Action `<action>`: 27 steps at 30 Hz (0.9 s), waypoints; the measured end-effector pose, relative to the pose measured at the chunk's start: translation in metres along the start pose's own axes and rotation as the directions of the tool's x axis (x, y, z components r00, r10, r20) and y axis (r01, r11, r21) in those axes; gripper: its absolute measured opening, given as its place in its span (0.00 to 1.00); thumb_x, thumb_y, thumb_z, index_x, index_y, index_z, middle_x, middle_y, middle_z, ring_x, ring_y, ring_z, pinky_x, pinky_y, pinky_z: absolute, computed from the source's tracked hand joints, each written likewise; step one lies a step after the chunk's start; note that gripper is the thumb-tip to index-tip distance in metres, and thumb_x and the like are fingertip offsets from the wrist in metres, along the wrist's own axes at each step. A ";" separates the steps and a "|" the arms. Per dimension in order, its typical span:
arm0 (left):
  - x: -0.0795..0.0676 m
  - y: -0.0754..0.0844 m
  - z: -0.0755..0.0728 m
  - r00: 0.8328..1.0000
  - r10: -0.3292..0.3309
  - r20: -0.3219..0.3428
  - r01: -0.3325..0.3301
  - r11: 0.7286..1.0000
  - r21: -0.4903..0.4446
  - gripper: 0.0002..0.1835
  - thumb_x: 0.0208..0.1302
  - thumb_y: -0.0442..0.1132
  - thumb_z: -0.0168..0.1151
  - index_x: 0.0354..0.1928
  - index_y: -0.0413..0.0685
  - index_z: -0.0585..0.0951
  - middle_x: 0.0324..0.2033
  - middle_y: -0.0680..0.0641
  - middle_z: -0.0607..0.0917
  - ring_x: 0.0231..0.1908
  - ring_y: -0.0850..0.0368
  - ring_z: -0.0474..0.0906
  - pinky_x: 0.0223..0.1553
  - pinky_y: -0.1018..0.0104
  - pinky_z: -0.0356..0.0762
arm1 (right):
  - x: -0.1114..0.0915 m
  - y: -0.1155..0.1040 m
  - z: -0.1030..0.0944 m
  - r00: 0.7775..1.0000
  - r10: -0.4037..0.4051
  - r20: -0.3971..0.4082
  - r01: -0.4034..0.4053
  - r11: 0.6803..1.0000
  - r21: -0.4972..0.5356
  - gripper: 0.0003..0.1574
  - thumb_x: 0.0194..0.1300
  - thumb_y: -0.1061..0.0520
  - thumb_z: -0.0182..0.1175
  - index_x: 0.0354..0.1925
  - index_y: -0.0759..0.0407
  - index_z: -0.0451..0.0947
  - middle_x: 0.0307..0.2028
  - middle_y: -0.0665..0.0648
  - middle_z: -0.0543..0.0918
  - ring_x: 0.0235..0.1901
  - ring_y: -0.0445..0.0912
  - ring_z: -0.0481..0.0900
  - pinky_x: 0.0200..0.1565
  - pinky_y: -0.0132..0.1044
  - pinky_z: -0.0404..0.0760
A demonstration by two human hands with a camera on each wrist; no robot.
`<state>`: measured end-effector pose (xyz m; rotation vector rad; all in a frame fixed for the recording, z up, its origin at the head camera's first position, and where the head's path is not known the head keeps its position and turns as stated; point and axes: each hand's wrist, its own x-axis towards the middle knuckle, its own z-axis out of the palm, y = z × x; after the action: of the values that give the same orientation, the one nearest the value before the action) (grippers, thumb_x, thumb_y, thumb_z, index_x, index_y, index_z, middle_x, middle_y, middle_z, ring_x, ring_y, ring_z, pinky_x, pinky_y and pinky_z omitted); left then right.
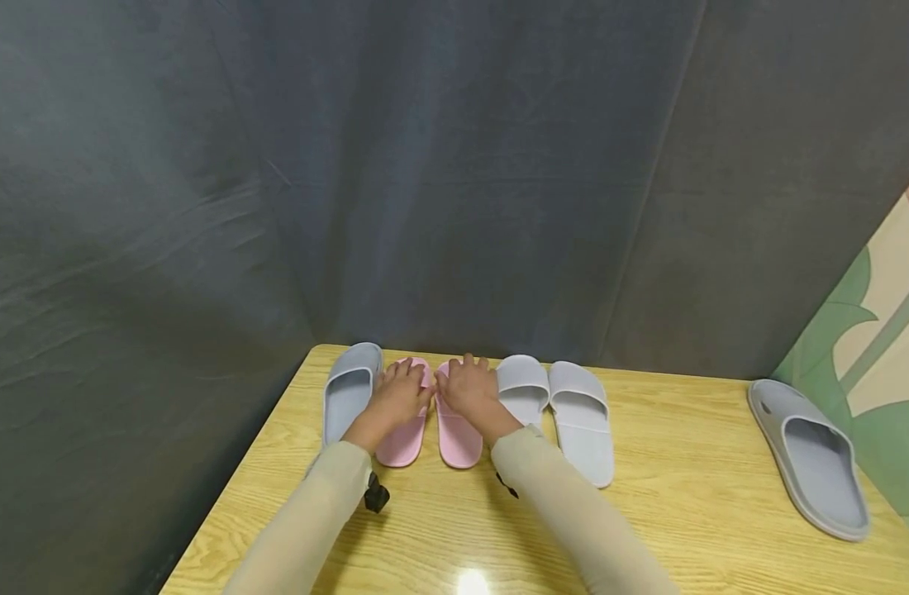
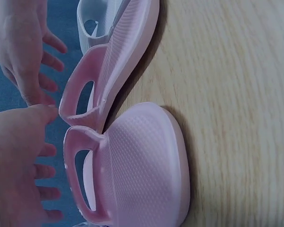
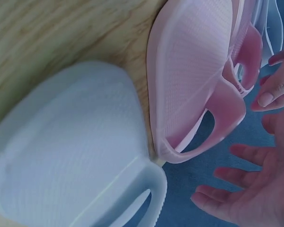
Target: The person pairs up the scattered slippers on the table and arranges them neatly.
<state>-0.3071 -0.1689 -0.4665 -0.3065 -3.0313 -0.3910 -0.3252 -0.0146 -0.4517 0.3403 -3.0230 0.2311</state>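
A pair of pink slippers stands side by side on the wooden table, straps toward the back. Over the strap of the left pink slipper is my left hand; its fingers are spread and hold nothing. My right hand is likewise over the strap end of the right pink slipper, fingers loosely extended. Both wrist views show a gap between each palm and the straps. In the left wrist view, the left thumb comes close to the other hand's fingers. The hands partly cover both pink straps.
A grey-blue slipper stands left of the pink pair, partly behind the left forearm. Two white slippers stand just right of it. One grey slipper lies angled near the table's right edge. A dark curtain hangs behind.
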 end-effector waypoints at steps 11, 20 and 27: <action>-0.008 -0.005 -0.002 0.996 0.057 -0.073 -0.056 0.998 0.018 0.27 0.75 0.53 0.54 0.67 0.43 0.74 0.69 0.34 0.71 0.69 0.32 0.64 0.69 0.35 0.57 | -0.006 0.003 -0.011 1.000 -0.017 0.010 0.017 0.999 -0.040 0.33 0.77 0.35 0.45 0.60 0.57 0.78 0.55 0.61 0.79 0.55 0.60 0.76 0.53 0.55 0.77; -0.013 -0.010 -0.006 0.996 0.058 -0.072 -0.058 0.998 0.005 0.28 0.75 0.53 0.53 0.68 0.42 0.73 0.70 0.33 0.69 0.70 0.31 0.62 0.70 0.36 0.55 | -0.006 0.007 -0.013 1.000 -0.009 0.015 0.010 0.999 -0.035 0.34 0.76 0.34 0.47 0.61 0.55 0.78 0.56 0.61 0.78 0.56 0.60 0.75 0.55 0.55 0.76; -0.014 -0.013 -0.008 0.997 0.060 -0.051 -0.061 0.998 -0.009 0.28 0.76 0.55 0.52 0.68 0.45 0.73 0.71 0.34 0.67 0.71 0.32 0.60 0.70 0.35 0.55 | -0.007 0.014 -0.016 1.000 -0.009 0.001 0.009 0.999 -0.036 0.34 0.75 0.34 0.49 0.62 0.56 0.77 0.57 0.61 0.77 0.57 0.60 0.74 0.57 0.55 0.75</action>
<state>-0.2953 -0.1863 -0.4631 -0.3819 -2.9636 -0.4035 -0.3209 0.0029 -0.4391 0.3513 -3.0214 0.1751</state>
